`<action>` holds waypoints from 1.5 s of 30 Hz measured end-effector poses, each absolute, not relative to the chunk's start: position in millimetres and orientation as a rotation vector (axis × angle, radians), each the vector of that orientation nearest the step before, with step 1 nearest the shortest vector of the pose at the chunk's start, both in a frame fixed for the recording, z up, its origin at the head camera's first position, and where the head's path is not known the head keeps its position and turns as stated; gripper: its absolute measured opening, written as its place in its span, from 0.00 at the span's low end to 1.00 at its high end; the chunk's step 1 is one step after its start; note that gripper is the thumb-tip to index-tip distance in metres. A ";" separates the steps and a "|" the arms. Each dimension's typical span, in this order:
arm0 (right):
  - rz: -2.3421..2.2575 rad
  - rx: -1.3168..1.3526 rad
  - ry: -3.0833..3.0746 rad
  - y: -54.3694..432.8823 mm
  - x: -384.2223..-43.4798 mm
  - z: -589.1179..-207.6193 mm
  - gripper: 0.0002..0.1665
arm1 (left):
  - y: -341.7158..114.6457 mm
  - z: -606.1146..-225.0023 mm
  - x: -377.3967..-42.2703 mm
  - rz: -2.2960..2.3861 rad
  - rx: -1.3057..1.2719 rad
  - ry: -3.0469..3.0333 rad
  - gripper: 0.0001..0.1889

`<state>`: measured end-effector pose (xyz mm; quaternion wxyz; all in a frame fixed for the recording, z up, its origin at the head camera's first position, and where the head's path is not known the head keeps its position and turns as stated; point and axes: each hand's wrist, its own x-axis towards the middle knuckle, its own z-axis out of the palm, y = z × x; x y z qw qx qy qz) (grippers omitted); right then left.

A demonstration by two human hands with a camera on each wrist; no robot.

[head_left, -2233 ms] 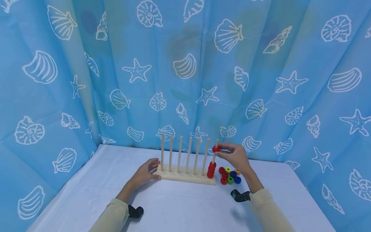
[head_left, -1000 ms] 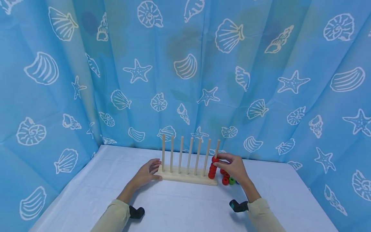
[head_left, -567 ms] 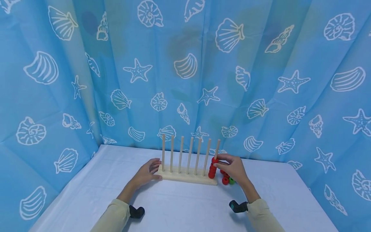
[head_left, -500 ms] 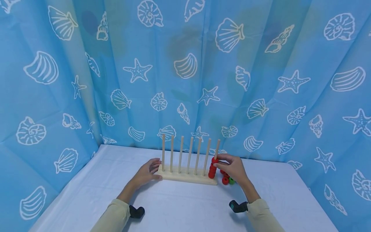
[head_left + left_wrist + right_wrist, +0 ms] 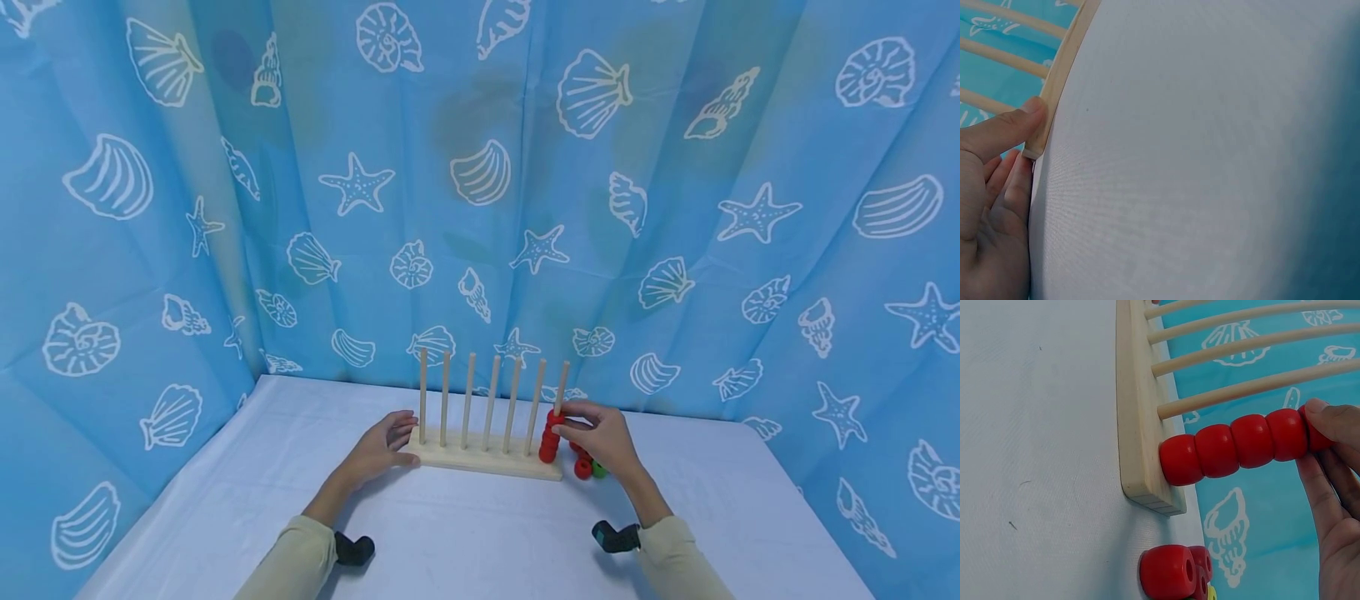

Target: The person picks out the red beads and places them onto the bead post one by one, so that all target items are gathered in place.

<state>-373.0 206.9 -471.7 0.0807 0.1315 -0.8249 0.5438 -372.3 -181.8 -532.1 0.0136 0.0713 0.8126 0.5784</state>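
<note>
Rack (image 5: 480,458) sits near the table's (image 5: 465,533) back edge, pegs up. Left hand (image 5: 375,450) has its left end gripped between thumb and fingers. Right hand (image 5: 606,433) pinches the top bead (image 5: 1318,439) of a five-high red stack (image 5: 1217,450) on the rightmost peg (image 5: 562,383). Loose beads (image 5: 582,468) lie just beside the rack's right end, partly hidden by that hand.

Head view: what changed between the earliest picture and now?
The right hand has lowered the top red bead down the rightmost peg onto the red stack, still pinching it. The left hand stays at the left end of the wooden rack.
</note>
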 end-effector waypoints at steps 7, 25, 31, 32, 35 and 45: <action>1.647 0.427 -2.444 209.2 -374.2 -476.5 0.26 | -181.1 -529.8 -370.4 1.823 0.216 2.505 0.46; 1.651 0.391 -2.484 212.8 -365.1 -468.7 0.27 | -182.0 -532.0 -371.7 1.856 0.237 2.487 0.47; 1.590 0.362 -2.554 222.6 -351.9 -466.9 0.25 | -182.8 -532.9 -371.9 1.843 0.235 2.499 0.47; 1.570 0.343 -2.570 225.6 -351.9 -470.9 0.25 | -182.9 -532.6 -372.0 1.841 0.230 2.499 0.48; 1.484 0.282 -2.621 235.4 -356.0 -487.8 0.25 | -182.9 -531.7 -371.8 1.839 0.227 2.501 0.48; 1.284 0.249 -2.740 247.1 -351.0 -506.8 0.22 | -180.6 -531.0 -371.5 1.837 0.221 2.504 0.47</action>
